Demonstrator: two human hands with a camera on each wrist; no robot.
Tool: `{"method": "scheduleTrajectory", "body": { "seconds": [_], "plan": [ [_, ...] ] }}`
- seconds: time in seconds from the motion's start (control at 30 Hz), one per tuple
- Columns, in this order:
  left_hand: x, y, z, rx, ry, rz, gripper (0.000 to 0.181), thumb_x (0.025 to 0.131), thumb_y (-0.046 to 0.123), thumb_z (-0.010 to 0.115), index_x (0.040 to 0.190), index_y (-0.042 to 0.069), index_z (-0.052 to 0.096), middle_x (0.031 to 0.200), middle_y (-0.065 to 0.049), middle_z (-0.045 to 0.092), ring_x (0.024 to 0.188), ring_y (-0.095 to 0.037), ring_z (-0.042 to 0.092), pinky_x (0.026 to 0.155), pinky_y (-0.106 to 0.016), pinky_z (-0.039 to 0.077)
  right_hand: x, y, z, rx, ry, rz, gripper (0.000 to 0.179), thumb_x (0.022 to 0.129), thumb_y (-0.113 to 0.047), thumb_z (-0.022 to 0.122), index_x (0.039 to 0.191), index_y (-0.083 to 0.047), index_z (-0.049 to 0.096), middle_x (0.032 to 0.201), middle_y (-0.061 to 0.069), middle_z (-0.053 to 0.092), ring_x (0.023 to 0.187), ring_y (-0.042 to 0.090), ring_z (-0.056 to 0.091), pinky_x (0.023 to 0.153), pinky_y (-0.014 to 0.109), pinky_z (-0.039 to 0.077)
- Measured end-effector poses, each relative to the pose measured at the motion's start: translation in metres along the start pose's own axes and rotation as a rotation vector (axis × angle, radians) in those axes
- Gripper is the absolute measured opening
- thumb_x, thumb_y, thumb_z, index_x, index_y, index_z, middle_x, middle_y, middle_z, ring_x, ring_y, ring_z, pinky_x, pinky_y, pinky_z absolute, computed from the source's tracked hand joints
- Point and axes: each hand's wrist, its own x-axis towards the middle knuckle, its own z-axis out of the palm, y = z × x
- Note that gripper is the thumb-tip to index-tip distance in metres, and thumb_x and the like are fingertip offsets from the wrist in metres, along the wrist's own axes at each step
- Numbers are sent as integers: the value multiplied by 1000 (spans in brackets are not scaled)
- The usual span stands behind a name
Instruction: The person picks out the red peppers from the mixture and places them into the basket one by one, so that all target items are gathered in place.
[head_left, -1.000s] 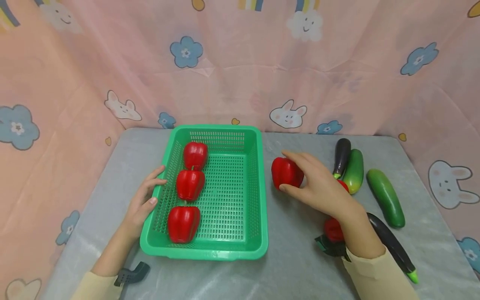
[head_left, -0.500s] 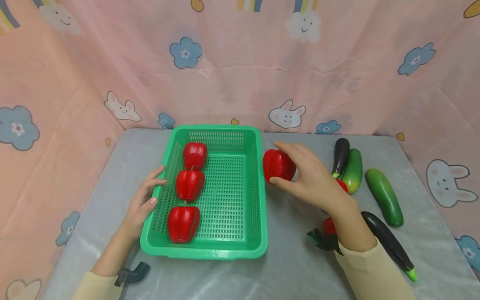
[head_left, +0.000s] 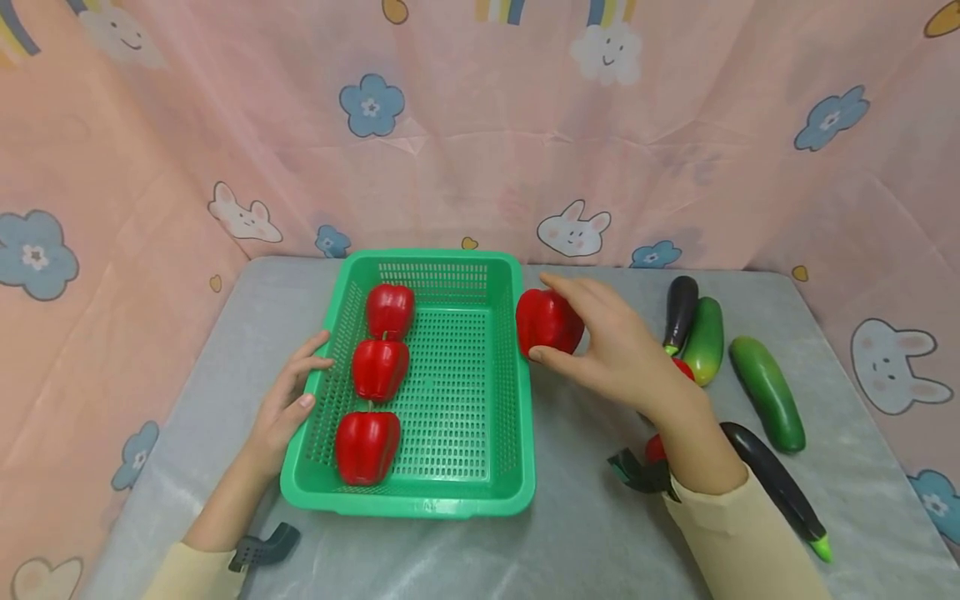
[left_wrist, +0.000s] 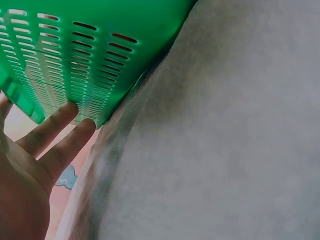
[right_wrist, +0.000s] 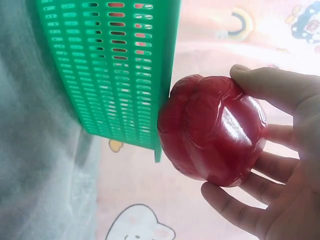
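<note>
My right hand [head_left: 611, 346] grips a red bell pepper [head_left: 550, 321] between thumb and fingers, beside the right rim of a green plastic basket [head_left: 525, 433]. In the right wrist view this bell pepper [right_wrist: 210, 127] is raised to the basket's upper edge, outside its perforated wall [right_wrist: 115, 75]. My left hand [head_left: 281, 408] rests at the basket's left rim, with some fingertips over it. Two straight fingers [left_wrist: 70, 142] lie against the outer wall in the left wrist view. Inside the basket, three red bell peppers [head_left: 381, 371] stand in a row along the left side.
On the grey tabletop [head_left: 592, 533] to the right lie a small eggplant [head_left: 681, 312], a longer eggplant [head_left: 780, 492] and two green cucumber-like vegetables [head_left: 768, 392]. Red items [head_left: 655, 450] are partly hidden under the right arm. A pink printed cloth [head_left: 465, 167] hangs behind.
My right hand has lifted the bell pepper and carried it left, up to the basket's right rim. The left hand, the basket and the peppers inside it have stayed put.
</note>
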Motion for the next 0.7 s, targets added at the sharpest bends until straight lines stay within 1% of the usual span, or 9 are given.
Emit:
{"method": "scheduleTrajectory", "body": {
  "seconds": [0.17,0.37,0.57,0.7],
  "plan": [
    [0,0,0,4,-2,9,44,98,-1,45,138,-21,47,172,-26,31,160,-33,27,117,-27,40,6,-5,1,12,-4,-19,90,87,-32,93,164,-15,49,153,8,59,137,30,54,84,51,65],
    [2,1,1,10,-4,16,44,97,-3,44,137,-21,47,172,-27,32,160,-33,28,118,-27,39,9,-6,2,25,19,-58,88,88,-30,93,163,-15,50,151,7,61,136,28,56,85,49,65],
    [2,1,1,7,0,25,44,97,-3,44,136,-22,46,172,-27,32,159,-32,29,117,-27,40,14,-8,3,16,30,-89,87,89,-32,92,163,-15,50,153,5,60,136,28,55,86,49,65],
    [1,1,0,7,3,27,44,97,-3,44,136,-22,46,172,-28,32,159,-33,30,116,-27,42,20,-11,5,10,30,-119,87,90,-33,91,163,-12,50,155,7,59,138,29,55,89,49,64]
  ]
}}
